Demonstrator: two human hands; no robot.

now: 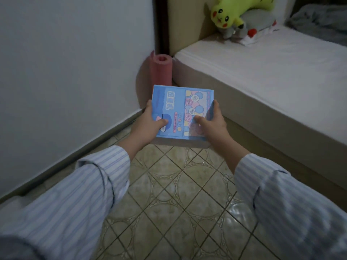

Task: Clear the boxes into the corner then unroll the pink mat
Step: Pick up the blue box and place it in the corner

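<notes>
Box [183,112], blue and flat, is held level above the tiled floor [169,194] by both hands: the left hand [150,121] is clamped on its left edge, the right hand [211,121] on its right, thumbs pressed on the lid. Striped sleeves [84,194] are cut off by the frame. Numbers 20, 18 and 13 can be read among printed balls (the larger lettering is not legible). Beyond, the pink mat [161,70] stands rolled in the corner, between white wall [65,72] and bed [272,76], where a yellow plush toy [231,11] lies.

Box [183,113] before rolled mat [161,71]; bed [272,72] right
</notes>
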